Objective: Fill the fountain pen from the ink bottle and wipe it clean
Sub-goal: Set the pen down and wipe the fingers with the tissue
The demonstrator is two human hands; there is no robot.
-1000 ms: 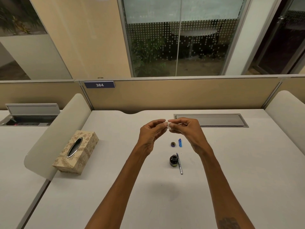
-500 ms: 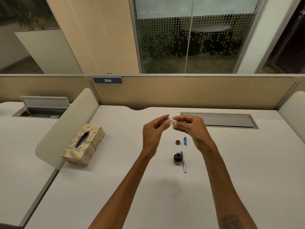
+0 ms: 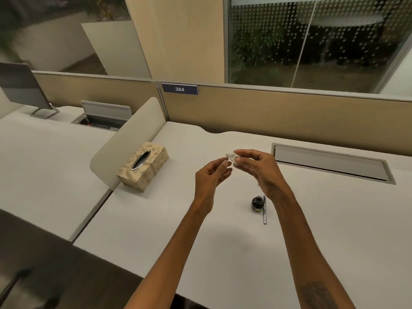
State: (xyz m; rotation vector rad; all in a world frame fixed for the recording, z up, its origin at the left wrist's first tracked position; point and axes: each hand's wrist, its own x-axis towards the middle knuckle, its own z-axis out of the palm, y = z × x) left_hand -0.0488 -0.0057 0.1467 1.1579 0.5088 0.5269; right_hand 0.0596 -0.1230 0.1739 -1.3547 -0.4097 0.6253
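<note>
Wiping stage, seemingly — right hand [image 3: 256,166] pinching a small tissue wad [image 3: 231,156], left hand [image 3: 211,175] loosely open; ink bottle [image 3: 257,204] uncapped, pen [image 3: 264,210] at its 3 o'clock.

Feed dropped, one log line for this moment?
right hand: pinching tissue wad | left hand: open beside it | pen, ink bottle: on desk

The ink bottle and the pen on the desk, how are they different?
The ink bottle is short, round and dark, while the pen is long, thin and silvery. The ink bottle stands upright with no cap on, but the pen lies flat. Both rest side by side on the white desk, and no hand touches either.
</note>
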